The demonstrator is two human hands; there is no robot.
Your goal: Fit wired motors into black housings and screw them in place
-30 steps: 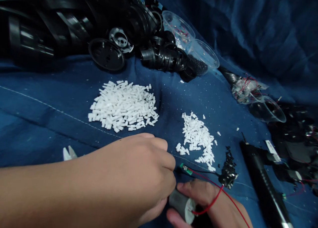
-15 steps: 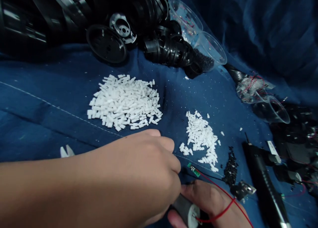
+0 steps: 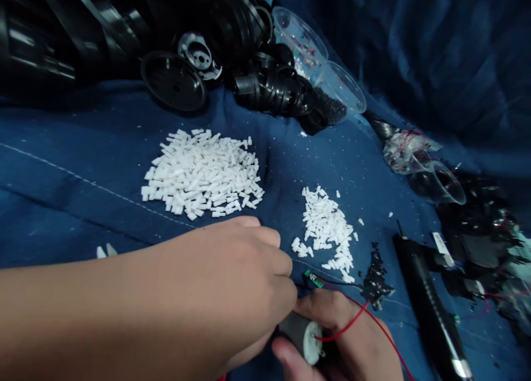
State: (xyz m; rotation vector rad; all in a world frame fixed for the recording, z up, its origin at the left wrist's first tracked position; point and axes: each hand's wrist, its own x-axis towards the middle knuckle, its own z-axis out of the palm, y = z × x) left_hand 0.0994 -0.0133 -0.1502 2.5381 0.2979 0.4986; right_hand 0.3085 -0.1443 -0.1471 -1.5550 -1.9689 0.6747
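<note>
My right hand (image 3: pixel 352 331) grips a small grey cylindrical motor (image 3: pixel 292 328) between thumb and fingers. The motor's white end cap (image 3: pixel 312 342) faces right, with a red wire (image 3: pixel 348 328) attached. My left hand (image 3: pixel 253 276) is closed, back upward, over the motor's far end; whatever its curled fingers hold is hidden. Beyond the hands lies a small green circuit board (image 3: pixel 314 278) with red and black wires. Two piles of small white plastic pieces lie on the cloth, a large pile (image 3: pixel 203 173) and a smaller pile (image 3: pixel 327 223).
Black round housings (image 3: pixel 174 82) crowd the back left. Clear plastic cups (image 3: pixel 342 88) with small parts lie behind. A black pen-shaped tool (image 3: pixel 431 303) rests at right, beside small black bits (image 3: pixel 375 270). Pale tool tips (image 3: pixel 107 251) show behind my left forearm. Blue cloth (image 3: pixel 62 204) covers the surface.
The view has shifted slightly, so most things appear a little further left. Both hands stay together at the motor, whose white end cap now shows more fully.
</note>
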